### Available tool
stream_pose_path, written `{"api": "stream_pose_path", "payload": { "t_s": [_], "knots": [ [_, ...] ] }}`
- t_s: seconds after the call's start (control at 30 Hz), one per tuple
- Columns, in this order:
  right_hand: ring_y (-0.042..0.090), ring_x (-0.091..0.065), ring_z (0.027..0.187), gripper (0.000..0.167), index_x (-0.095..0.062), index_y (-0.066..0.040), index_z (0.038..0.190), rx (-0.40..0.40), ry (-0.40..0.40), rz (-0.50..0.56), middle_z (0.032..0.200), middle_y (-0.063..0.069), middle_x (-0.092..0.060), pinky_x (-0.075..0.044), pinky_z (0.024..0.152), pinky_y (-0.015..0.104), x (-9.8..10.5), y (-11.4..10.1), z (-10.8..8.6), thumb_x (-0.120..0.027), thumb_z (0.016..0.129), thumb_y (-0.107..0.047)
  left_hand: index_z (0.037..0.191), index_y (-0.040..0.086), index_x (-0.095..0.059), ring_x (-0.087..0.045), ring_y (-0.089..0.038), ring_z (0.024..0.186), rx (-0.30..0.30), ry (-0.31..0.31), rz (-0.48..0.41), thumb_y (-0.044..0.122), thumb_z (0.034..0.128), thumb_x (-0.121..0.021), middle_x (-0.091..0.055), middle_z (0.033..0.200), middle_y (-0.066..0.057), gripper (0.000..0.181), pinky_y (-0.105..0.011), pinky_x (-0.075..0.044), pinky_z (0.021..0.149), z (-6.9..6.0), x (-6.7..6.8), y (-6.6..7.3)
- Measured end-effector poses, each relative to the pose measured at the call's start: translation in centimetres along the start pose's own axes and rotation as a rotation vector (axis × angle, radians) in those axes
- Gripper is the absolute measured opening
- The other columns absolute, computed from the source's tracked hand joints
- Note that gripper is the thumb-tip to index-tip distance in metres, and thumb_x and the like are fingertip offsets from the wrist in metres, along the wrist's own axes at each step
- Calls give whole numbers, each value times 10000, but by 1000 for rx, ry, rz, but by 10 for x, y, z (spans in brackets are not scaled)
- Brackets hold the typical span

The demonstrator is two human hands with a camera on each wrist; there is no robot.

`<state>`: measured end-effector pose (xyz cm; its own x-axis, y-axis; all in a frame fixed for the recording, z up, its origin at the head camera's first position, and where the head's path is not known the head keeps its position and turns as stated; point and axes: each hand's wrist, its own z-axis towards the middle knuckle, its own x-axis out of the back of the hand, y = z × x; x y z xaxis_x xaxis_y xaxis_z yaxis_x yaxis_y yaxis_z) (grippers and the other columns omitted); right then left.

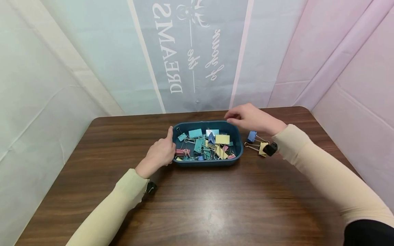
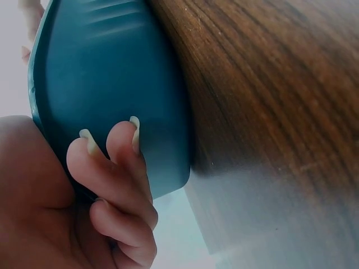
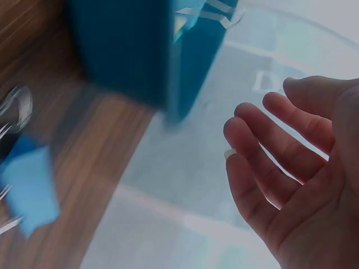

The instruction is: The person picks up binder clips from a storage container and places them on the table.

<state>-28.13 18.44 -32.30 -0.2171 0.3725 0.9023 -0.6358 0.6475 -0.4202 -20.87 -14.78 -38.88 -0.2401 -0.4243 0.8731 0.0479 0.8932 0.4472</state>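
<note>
A dark teal plastic bin [image 1: 207, 163] holds a jumble of binder clips [image 1: 198, 145] in turquoise, yellow, blue and pink. At the bin's left end my left hand [image 1: 160, 150] grips the wall, one finger stretched along the rim. In the left wrist view, curled fingers [image 2: 120, 168] lie against the bin's outer side. My right hand [image 1: 250, 118] hovers over the back right corner of the bin. The right wrist view shows its fingers loosely bent, with nothing in them. Right of the bin, below that wrist, lie a blue binder clip [image 1: 251, 136] and a yellow binder clip [image 1: 263, 149].
The bin and loose clips rest on a dark wood-grain table [image 1: 197, 201]. Behind the table's far edge hangs a printed curtain [image 1: 197, 61], and pale fabric walls [image 1: 37, 85] stand on both sides.
</note>
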Motion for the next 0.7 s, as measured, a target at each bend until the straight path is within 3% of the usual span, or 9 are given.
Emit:
{"api": "stream_pose_path", "payload": {
  "t_s": [0.3, 0.7],
  "knots": [
    [111, -616, 853, 233, -715, -100, 1178, 143, -93, -22, 1079, -5, -697, -525, 821, 348, -14, -37, 41, -609, 1003, -211, 1598, 69, -14, -594, -191, 444, -1, -2, 1, 214, 1055, -423, -598, 581, -56, 695, -319, -466, 444, 0, 1, 0],
    [114, -622, 898, 229, -716, -90, 1172, 182, -233, -57, 1044, -5, -687, -517, 843, 308, -53, -70, 91, -637, 979, -186, 1599, 76, -28, -590, -213, 466, 7, -20, -28, 225, 1046, -443, -588, 614, -83, 707, -318, -479, 467, 1, 2, -1]
  ]
}}
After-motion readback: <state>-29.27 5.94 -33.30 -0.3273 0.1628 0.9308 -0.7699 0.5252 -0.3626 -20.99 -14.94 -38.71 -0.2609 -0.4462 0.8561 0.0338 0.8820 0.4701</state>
